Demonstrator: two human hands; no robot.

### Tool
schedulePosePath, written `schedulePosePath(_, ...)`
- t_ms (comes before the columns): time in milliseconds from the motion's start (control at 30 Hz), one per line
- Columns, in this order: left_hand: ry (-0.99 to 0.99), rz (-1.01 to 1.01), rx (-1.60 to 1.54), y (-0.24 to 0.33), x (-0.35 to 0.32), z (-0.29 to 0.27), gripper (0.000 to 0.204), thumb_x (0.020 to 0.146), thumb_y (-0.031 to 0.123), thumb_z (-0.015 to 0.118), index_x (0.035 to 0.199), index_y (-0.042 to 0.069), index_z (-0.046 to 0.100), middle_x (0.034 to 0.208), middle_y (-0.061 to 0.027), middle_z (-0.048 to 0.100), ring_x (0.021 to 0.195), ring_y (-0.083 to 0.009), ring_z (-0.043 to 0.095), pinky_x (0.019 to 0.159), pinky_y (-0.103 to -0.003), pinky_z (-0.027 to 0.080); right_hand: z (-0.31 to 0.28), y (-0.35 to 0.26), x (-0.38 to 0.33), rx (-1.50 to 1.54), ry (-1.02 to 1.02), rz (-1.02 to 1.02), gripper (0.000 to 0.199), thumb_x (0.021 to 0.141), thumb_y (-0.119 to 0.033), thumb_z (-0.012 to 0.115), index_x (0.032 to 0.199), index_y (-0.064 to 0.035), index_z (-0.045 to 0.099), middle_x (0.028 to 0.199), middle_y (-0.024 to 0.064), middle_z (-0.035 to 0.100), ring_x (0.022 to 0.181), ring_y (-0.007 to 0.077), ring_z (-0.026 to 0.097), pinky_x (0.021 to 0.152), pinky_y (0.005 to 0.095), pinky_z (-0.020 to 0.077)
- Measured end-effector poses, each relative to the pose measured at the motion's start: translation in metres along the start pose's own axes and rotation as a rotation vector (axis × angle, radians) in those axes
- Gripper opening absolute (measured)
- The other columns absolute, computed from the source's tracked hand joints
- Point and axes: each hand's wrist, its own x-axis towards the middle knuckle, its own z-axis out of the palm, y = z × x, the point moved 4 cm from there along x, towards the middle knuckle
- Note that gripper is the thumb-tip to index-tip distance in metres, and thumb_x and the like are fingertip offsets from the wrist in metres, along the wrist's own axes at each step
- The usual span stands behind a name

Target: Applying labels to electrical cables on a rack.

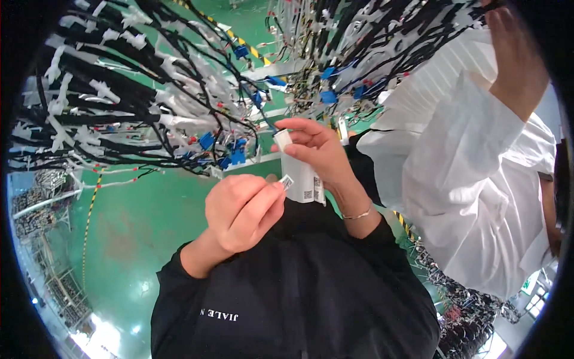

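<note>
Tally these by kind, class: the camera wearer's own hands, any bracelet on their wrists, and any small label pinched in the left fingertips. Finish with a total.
Wearer's hands: 2, left hand and right hand
Bracelet: 1
Small label: 1
Total: 4

Striped tape (257, 55) crosses the glossy green floor (128, 239).

Your left hand (242, 212) has the small label (287, 182), just beside the label sheet (297, 173) in your right hand (323, 155). Cable bundles (134, 96) ahead, to left and right. Co-worker (460, 197) on your right side.
</note>
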Motion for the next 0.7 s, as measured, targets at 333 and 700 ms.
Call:
schedulePosePath(333, -0.108, 0.356, 0.109, -0.002, 0.009, -0.012, 0.031, 0.063, 0.004, 0.072, 0.093, -0.004, 0.069, 0.085, -0.0115, 0.063, 0.071, -0.0233, 0.063, 0.059, -0.031, 0.055, 0.032, -0.033, -0.057, -0.562, 0.181, -0.265, 0.047, 0.075, -0.002, 0.079, 0.120, -0.0050, 0.067, 0.091, -0.0009, 0.071, 0.058, 0.0006, 0.041, 0.052, 0.0177, 0.0337)
schedulePosePath(700, -0.100, 0.532, 0.101, -0.004, 0.016, -0.006, 0.020, 0.066, 0.007, 0.071, 0.086, 0.003, 0.071, 0.078, -0.0069, 0.062, 0.071, -0.0192, 0.061, 0.058, -0.027, 0.053, 0.033, -0.047, -0.066, -0.554, 0.102, -0.232, 0.047, 0.076, -0.002, 0.078, 0.122, -0.0040, 0.066, 0.090, 0.0012, 0.071, 0.054, 0.0002, 0.040, 0.050, 0.0183, 0.0335)
